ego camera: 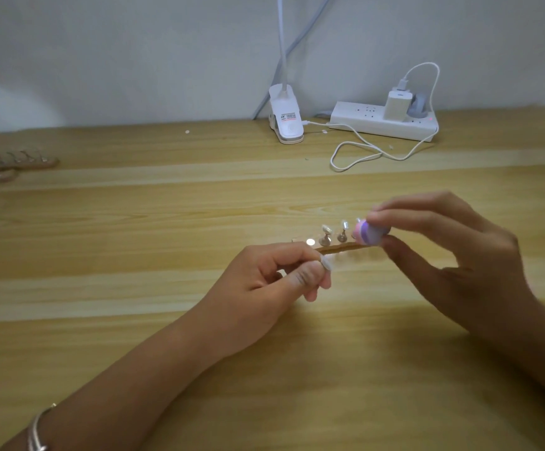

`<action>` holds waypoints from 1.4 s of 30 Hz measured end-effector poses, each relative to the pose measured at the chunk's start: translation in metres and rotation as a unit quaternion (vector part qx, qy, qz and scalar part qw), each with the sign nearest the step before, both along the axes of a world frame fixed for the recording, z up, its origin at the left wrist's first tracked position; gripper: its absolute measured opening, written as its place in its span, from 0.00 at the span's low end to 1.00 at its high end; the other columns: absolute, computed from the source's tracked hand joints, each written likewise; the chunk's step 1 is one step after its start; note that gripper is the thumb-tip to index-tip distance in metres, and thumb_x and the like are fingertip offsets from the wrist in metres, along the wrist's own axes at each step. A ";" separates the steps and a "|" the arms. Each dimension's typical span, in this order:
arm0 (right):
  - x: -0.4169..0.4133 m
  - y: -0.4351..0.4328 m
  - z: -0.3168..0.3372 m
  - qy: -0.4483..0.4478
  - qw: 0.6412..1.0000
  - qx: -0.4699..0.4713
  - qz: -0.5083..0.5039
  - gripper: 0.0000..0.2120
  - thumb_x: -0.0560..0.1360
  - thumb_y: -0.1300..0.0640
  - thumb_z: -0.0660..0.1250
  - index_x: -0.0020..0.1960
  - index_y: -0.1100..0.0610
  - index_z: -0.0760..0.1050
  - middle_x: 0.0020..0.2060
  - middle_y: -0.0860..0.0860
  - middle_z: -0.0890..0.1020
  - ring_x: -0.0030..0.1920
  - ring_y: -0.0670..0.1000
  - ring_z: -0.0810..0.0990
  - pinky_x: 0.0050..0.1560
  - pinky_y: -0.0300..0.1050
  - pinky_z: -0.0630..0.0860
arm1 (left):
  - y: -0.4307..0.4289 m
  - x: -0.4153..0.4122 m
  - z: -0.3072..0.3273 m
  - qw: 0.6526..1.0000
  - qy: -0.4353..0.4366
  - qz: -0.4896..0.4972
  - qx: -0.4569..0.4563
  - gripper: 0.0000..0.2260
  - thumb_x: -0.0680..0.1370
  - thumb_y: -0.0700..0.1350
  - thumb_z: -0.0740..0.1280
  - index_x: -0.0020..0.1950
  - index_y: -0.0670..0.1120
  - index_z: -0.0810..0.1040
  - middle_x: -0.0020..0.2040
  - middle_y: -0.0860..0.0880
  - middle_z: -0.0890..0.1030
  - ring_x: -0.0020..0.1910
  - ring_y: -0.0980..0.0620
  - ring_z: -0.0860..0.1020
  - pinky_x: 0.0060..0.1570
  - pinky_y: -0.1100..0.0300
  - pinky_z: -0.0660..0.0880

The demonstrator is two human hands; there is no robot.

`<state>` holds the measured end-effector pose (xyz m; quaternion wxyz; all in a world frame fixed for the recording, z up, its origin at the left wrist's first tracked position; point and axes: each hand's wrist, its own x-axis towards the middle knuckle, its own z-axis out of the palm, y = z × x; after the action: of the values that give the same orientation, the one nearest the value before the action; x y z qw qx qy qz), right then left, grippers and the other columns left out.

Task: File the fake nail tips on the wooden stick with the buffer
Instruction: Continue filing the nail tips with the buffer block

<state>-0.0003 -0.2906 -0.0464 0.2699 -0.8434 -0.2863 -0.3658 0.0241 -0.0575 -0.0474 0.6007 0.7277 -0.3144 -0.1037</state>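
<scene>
Wood all over: a pale table [134, 222], with spare sticks [14, 161] lying at its far left edge, well apart from the work.

The left hand [264, 281] is lifted off the table with its fingers curled, and it pinches the near left end of the stick [339, 247] between thumb and forefinger. The stick runs out to the right of that pinch, roughly level. It looks thin, light and stiff. Held by one end only, I'd expect it to swing or twist if pushed hard at the far end, so a firm pinch close to the tips seems wise.

Small clear tips [325, 228] stand upright along the stick on little pegs. They look like thin, springy plastic that is easy to flick off its mount, so they probably want light strokes rather than force. A shiny round spot sits on the stick just left of them, and I can't tell what it is.

At the stick's right end, the pink and purple buffer [370, 234] is against the last tip and hides most of it. It looks soft, foamy and nearly weightless. The right hand [453, 255] pinches it from the right, with fingertips on top and the thumb beneath, and the other fingers are spread loosely. The frame is blurred there, so the exact contact is unclear.
</scene>
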 end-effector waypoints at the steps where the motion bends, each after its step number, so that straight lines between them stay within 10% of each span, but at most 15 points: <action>1: -0.002 0.002 0.000 0.010 1.000 0.018 0.002 0.10 0.75 0.68 0.70 0.56 0.62 0.81 0.52 0.55 0.83 0.54 0.55 0.83 0.56 0.52 0.78 | 0.000 0.000 -0.001 1.000 -0.009 0.011 0.002 0.09 0.78 0.42 0.64 0.43 0.41 0.82 0.35 0.49 0.79 0.37 0.49 0.76 0.38 0.48 0.70; 6: -0.008 0.012 -0.004 0.034 0.998 -0.018 0.053 0.10 0.77 0.66 0.69 0.58 0.63 0.81 0.53 0.55 0.82 0.54 0.54 0.83 0.58 0.46 0.77 | 0.001 0.001 -0.003 0.996 -0.058 0.071 0.009 0.04 0.73 0.43 0.70 0.44 0.45 0.85 0.40 0.53 0.82 0.36 0.56 0.73 0.34 0.64 0.68; 17: -0.006 0.021 -0.009 0.045 0.994 -0.071 0.071 0.09 0.76 0.69 0.70 0.55 0.64 0.83 0.52 0.55 0.83 0.52 0.55 0.81 0.56 0.46 0.76 | 0.002 -0.002 -0.004 0.989 -0.074 0.126 0.024 0.05 0.71 0.47 0.73 0.45 0.51 0.87 0.40 0.55 0.83 0.39 0.55 0.76 0.34 0.53 0.72; 28: -0.004 0.015 -0.004 0.037 0.995 -0.056 0.076 0.09 0.75 0.69 0.70 0.54 0.64 0.83 0.52 0.55 0.83 0.52 0.55 0.82 0.56 0.47 0.77 | 0.000 -0.002 -0.004 0.994 -0.018 0.107 -0.006 0.04 0.72 0.41 0.75 0.46 0.46 0.87 0.41 0.49 0.84 0.38 0.54 0.76 0.35 0.64 0.69; 33: -0.008 0.027 -0.010 0.023 0.991 -0.064 0.114 0.09 0.75 0.71 0.70 0.53 0.64 0.83 0.52 0.55 0.83 0.53 0.54 0.81 0.57 0.46 0.76 | 0.001 -0.002 -0.004 0.995 0.018 0.096 -0.037 0.07 0.72 0.42 0.72 0.48 0.43 0.86 0.42 0.47 0.85 0.44 0.40 0.79 0.42 0.41 0.74; 42: -0.009 0.028 -0.008 0.021 0.991 -0.060 0.117 0.08 0.74 0.71 0.70 0.52 0.65 0.83 0.51 0.56 0.83 0.52 0.54 0.81 0.57 0.46 0.76 | -0.001 -0.003 -0.001 0.991 0.063 0.104 -0.051 0.08 0.71 0.43 0.73 0.47 0.41 0.86 0.43 0.45 0.85 0.45 0.45 0.82 0.49 0.42 0.75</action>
<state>-0.0095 -0.2626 -0.0547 0.2657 -0.8266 -0.3983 -0.2959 0.0213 -0.0581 -0.0482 0.6630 0.7170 -0.2033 -0.0707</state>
